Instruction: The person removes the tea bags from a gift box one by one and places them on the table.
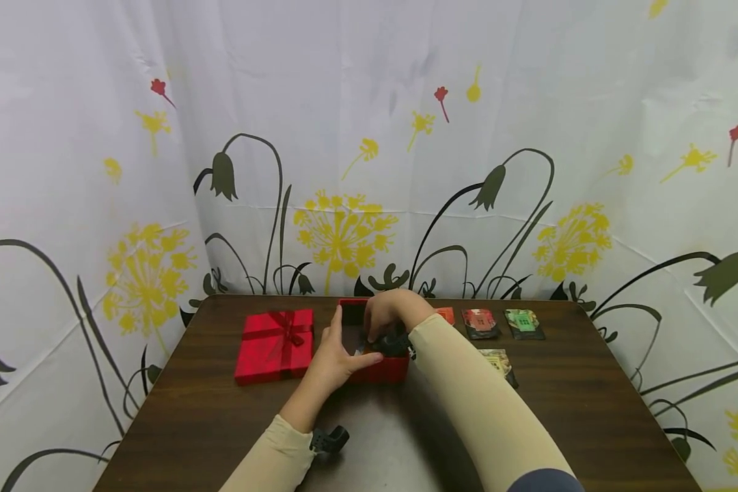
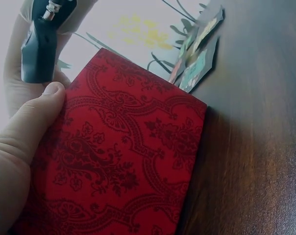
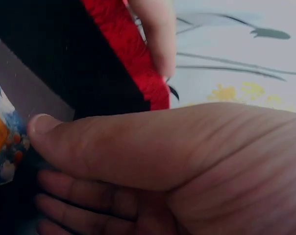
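A red patterned box (image 1: 378,371), open at the top with a black inside, stands near the back of the table. My left hand (image 1: 332,359) holds it at the near left corner, with the thumb along the front rim and the fingers along the left side. My right hand (image 1: 386,316) reaches down into the box from above. Inside the box, a blue and orange packet (image 3: 3,137) shows right at the right thumb's tip. The right thumb and fingers are apart, and the fingers are partly in shadow.
A red lid (image 1: 278,345) with a ribbon bow lies left of the box. To the right are a red packet (image 1: 481,322), a green packet (image 1: 525,323), a yellowish packet (image 1: 498,361) and an orange packet (image 1: 445,314) half behind my right arm. A flowered curtain (image 1: 369,137) hangs behind the table.
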